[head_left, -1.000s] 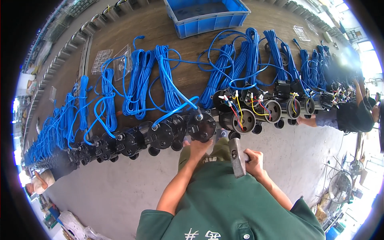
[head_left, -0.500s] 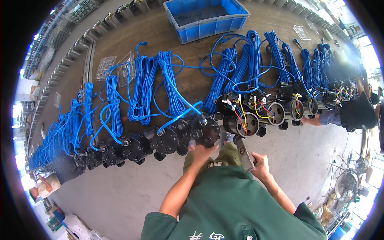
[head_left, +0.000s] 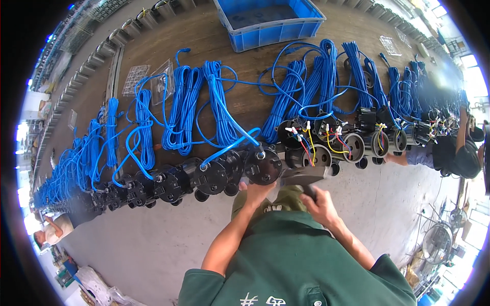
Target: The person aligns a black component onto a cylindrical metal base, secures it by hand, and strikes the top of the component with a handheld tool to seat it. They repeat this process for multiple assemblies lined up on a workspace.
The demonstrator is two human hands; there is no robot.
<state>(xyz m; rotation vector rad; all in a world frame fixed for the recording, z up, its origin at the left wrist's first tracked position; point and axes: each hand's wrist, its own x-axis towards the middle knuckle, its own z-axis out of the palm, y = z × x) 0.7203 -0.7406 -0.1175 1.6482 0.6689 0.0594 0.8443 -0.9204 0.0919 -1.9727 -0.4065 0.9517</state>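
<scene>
My left hand (head_left: 259, 194) grips the lower rim of a black round-capped cylindrical housing (head_left: 263, 166) at the table's near edge, its fingers partly hidden beneath. A thick blue cable (head_left: 229, 149) enters the top of that cap. In my right hand (head_left: 322, 208), wrapped round a dark handle, is a hammer (head_left: 305, 177). Its grey metal head is slightly blurred and lies crosswise just right of the capped housing; whether they touch I cannot tell. Behind the hammer stands an open housing (head_left: 320, 155) with red, yellow and white-tipped wires.
Black capped housings (head_left: 210, 176) line the near edge to the left, open wired ones (head_left: 353, 147) to the right. Bundled blue cables (head_left: 182, 109) cover the wooden table (head_left: 245, 97). A blue crate (head_left: 278, 34) sits at the back. Other people (head_left: 449, 155) are at both far sides.
The hammer has swung up and left, its head turning from upright to crosswise near the capped housing. My right hand has shifted slightly left; my left hand keeps its hold.
</scene>
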